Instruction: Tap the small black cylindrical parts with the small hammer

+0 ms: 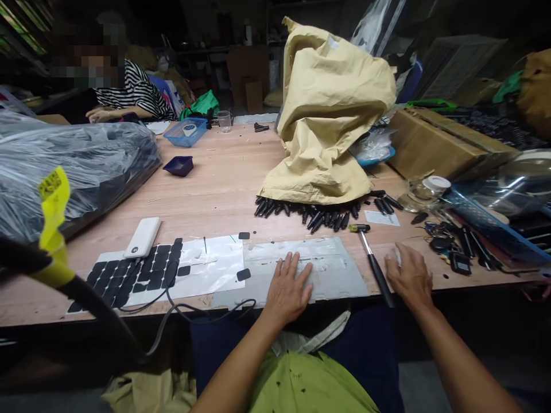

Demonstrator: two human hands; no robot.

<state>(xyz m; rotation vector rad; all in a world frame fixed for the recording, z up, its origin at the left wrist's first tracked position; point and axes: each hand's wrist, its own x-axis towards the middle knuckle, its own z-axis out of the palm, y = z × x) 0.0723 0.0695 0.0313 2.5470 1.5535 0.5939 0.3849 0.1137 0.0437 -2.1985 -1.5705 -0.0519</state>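
Black-handled hammer slants far-left, just left of the nearer, half-curled right hand, hold unclear; left hand flat, fingers spread, empty.

Beyond the wooden table, a slatted window glows.

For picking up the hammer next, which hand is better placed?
Probably the right hand: it is just beside the hammer's black handle, though whether it holds something is unclear. The left hand lies spread on the grey sheet, farther from the handle.
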